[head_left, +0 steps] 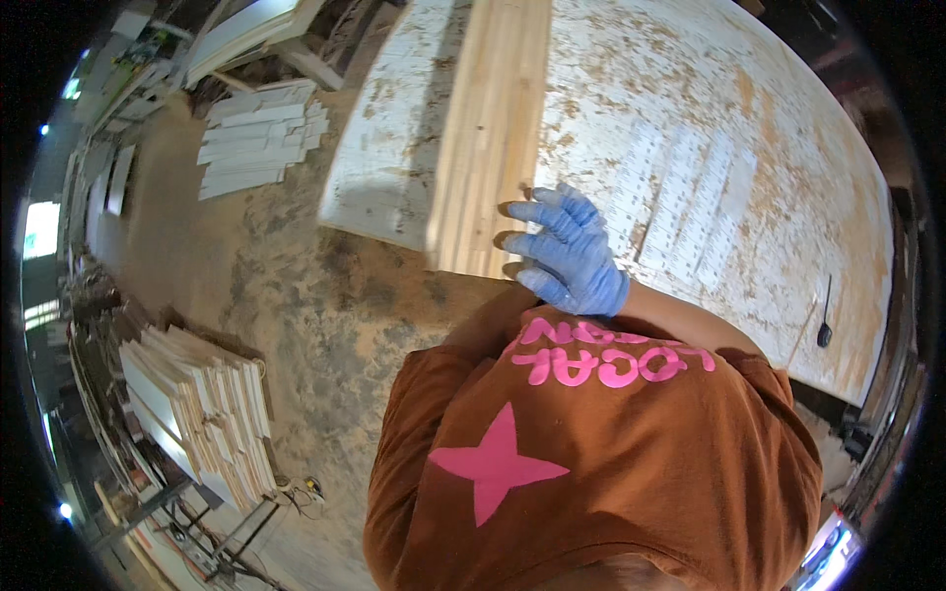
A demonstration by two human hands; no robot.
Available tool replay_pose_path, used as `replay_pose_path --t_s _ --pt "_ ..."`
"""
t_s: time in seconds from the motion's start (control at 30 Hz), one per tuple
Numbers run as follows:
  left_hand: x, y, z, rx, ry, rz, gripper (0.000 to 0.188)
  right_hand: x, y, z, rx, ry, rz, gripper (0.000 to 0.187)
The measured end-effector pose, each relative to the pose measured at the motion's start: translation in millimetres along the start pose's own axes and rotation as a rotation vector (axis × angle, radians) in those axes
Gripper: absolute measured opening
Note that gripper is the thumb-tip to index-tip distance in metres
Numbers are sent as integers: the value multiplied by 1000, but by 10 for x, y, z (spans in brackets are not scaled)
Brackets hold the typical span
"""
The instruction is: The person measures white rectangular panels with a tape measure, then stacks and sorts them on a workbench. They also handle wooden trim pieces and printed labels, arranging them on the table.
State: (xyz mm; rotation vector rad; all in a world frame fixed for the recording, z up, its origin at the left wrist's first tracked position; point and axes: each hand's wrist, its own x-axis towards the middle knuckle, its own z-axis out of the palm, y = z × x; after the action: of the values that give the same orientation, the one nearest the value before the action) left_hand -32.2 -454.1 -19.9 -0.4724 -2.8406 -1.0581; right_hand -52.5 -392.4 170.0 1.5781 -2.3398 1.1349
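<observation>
A long pale piece of timber point(493, 128) with lengthwise lines, like strips laid side by side, lies on a worn white worktable point(650, 89). It runs from the near edge toward the far side. My right hand point(572, 246), in a light blue glove with bare fingertips, rests at its near right edge. The fingers are spread and point left, touching or just over the wood. My left forearm point(485, 325) reaches toward the timber's near end. The left hand itself is hidden around the right hand and the timber's end.
Printed white sheets or strips point(680, 197) lie right of the timber. A dark-handled thin tool point(825, 333) sits near the table's right end. On the floor at left are a stack of boards point(202, 414) and a pile of white pieces point(261, 138).
</observation>
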Motion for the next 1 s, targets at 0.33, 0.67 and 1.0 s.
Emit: replay_pose_path --t_s 0.33,0.67,1.0 --pt "37 -112 88 -1 -36 17 47 -126 28 44 -76 47 -30 37" --pt "30 -320 259 -381 8 -168 45 -616 404 -278 162 174 225 31" --pt "85 -78 62 14 119 -16 38 -3348 1410 -661 -775 400 1319 45"
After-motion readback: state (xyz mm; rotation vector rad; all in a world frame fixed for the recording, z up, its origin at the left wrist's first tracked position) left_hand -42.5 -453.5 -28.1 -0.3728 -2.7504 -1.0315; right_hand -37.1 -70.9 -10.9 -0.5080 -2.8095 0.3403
